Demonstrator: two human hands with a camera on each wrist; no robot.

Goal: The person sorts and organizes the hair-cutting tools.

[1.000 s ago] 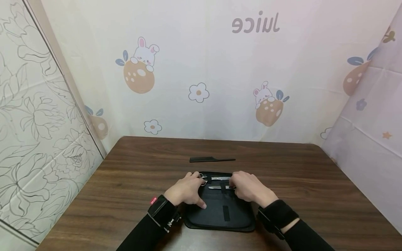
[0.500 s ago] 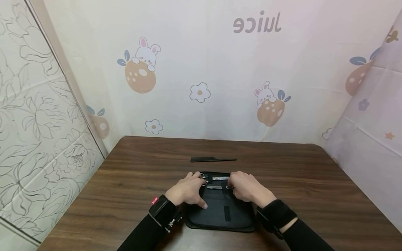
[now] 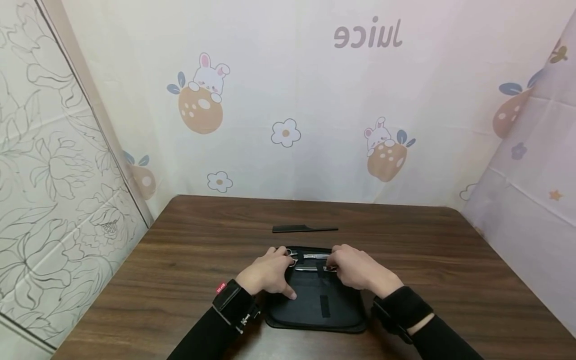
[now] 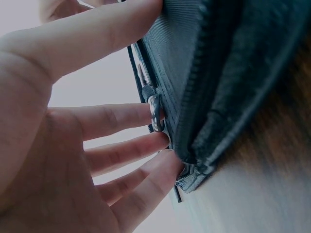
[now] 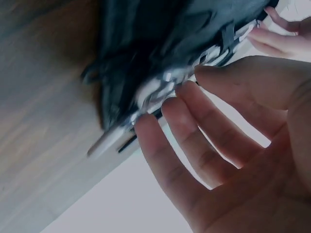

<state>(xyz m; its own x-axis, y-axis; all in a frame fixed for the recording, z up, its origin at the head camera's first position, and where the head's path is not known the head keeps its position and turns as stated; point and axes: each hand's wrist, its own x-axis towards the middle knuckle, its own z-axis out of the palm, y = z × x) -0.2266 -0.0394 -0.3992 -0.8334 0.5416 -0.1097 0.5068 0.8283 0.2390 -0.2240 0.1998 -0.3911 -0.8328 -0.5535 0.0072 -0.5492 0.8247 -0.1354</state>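
- The open black fabric tool case [image 3: 317, 300] lies flat on the dark wood-grain worktop [image 3: 180, 260], just in front of the person, its long side running left to right across the near edge; both hands rest on its far half
- Two slim silver metal tools [image 3: 315, 262] lie strapped across the case's upper part, one behind the other, their long axes running left to right; the ringed handles point toward the left hand, the thin ends toward the right
- The left hand [image 3: 268, 274] rests on the case's left edge; its fingers [image 4: 121, 121] are nearly straight and relaxed, the tips touching the zipper rim and a small metal part beside it; they curl round nothing
- The right hand [image 3: 354, 267] lies on the case's right side; its fingers [image 5: 204, 131] are slightly bent, the tips touching the blurred silver tool ends; whether they pinch a tool or only press on it I cannot tell
- The tools lie between the two hands, touching both sets of fingertips, so neither hand is clearly nearer
- A slim black plastic tail comb [image 3: 303, 228] lies farther back on the worktop, well apart from the case, also lengthwise left to right
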